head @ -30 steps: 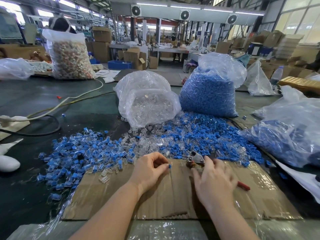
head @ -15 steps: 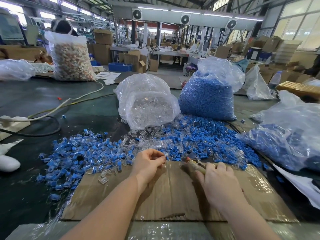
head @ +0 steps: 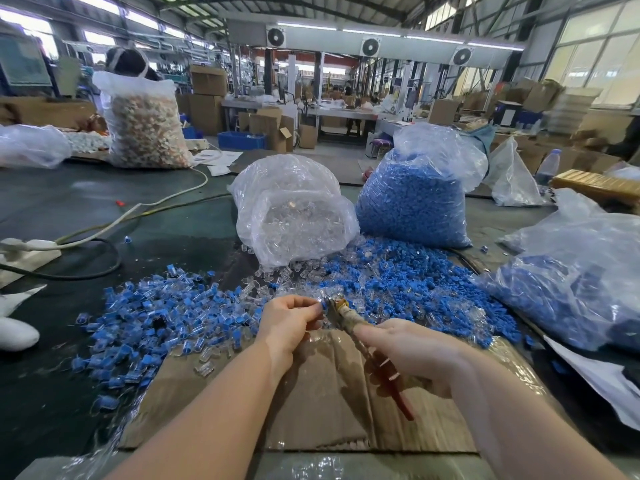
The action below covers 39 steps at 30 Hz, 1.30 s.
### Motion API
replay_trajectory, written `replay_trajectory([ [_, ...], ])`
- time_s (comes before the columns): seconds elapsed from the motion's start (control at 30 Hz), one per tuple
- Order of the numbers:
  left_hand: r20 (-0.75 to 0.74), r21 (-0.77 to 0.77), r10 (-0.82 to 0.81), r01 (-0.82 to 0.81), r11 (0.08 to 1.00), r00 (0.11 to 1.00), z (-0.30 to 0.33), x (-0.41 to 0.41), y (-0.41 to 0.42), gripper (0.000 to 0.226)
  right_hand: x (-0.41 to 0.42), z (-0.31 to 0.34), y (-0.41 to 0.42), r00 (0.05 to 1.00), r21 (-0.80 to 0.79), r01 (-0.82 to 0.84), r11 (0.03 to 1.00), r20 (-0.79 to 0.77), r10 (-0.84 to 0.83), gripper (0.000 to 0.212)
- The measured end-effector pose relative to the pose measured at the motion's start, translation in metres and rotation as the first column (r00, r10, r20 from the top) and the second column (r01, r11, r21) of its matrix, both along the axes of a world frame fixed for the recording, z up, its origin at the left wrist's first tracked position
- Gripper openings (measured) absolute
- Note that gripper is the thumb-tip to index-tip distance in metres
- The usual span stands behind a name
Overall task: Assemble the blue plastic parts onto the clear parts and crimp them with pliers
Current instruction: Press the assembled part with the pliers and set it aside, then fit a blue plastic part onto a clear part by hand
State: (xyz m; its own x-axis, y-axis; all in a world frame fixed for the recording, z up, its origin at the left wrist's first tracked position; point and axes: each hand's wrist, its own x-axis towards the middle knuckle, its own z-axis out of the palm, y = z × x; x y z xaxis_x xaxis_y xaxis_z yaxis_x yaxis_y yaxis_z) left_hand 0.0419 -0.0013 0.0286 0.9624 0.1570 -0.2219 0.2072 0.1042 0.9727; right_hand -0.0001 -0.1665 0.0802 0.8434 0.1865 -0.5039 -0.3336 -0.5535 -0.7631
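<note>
A small part [head: 320, 304] is sitting between the hands, above the cardboard [head: 311, 403]. The left hand [head: 289, 320] is pinching it with curled fingers. The right hand [head: 412, 348] is gripping the pliers [head: 346, 318], whose tip is touching the part.

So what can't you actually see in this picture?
- Head view: the part pinched by the left hand is hidden behind its fingertips.
- The pliers tip is small and blurred; whether it bites anything is unclear.
- The right hand covers the handles' middle.
- Both elbows are cut off by the bottom edge.
</note>
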Motion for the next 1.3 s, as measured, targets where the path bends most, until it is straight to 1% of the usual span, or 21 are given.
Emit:
replay_trajectory([
  [0.07,-0.007,0.006,0.015,-0.015,1.0,1.0,0.001,0.0,0.001,0.004,0.0,-0.002,-0.001,1.0,0.025,-0.018,1.0,-0.021,0.019,0.027],
  [0.1,-0.01,0.009,0.018,-0.018,1.0,1.0,0.002,0.0,0.001,0.004,0.001,-0.003,-0.001,0.999,0.023,-0.026,0.999,-0.026,0.027,0.025],
  [0.27,-0.026,0.012,0.006,-0.006,1.0,1.0,0.004,-0.002,0.003,0.004,0.002,-0.006,-0.002,0.998,0.006,-0.057,0.998,-0.034,0.057,0.034],
  [0.37,-0.027,0.007,0.009,-0.009,1.0,1.0,0.004,-0.002,0.003,0.003,0.002,-0.006,-0.004,0.999,0.001,-0.052,0.999,-0.016,0.052,0.025],
  [0.5,-0.055,-0.081,0.022,-0.026,0.996,0.998,0.004,-0.002,0.001,0.004,0.001,-0.006,-0.007,0.999,-0.012,-0.048,0.999,-0.006,0.048,0.022],
  [0.67,-0.051,-0.063,0.03,-0.033,0.997,0.998,0.003,-0.005,-0.002,0.004,-0.004,-0.003,-0.008,0.999,-0.025,-0.042,0.999,-0.015,0.042,0.021],
  [0.8,-0.059,-0.098,0.023,-0.029,0.995,0.998,0.004,-0.006,-0.005,0.005,-0.008,-0.001,-0.009,0.998,-0.009,-0.066,0.998,-0.016,0.065,0.02],
  [0.9,-0.051,-0.086,0.027,-0.031,0.996,0.998,0.005,-0.006,-0.007,0.006,-0.009,-0.002,-0.008,0.997,-0.002,-0.079,0.997,-0.009,0.079,0.02],
  [1.1,-0.033,-0.119,0.041,-0.044,0.992,0.999,0.006,-0.009,-0.01,0.007,-0.015,-0.003,-0.002,0.993,-0.108,-0.092,0.99,0.067,0.1,0.014],
  [1.2,-0.013,-0.132,0.061,-0.062,0.989,0.998,0.006,-0.009,-0.012,0.01,-0.017,-0.006,-0.001,0.988,-0.12,-0.081,0.99,0.121,0.095,0.016],
  [1.3,-0.007,-0.129,0.07,-0.071,0.989,0.998,0.004,-0.012,-0.013,0.011,-0.02,-0.005,0.001,0.987,-0.06,-0.066,0.996,0.142,0.073,0.015],
])
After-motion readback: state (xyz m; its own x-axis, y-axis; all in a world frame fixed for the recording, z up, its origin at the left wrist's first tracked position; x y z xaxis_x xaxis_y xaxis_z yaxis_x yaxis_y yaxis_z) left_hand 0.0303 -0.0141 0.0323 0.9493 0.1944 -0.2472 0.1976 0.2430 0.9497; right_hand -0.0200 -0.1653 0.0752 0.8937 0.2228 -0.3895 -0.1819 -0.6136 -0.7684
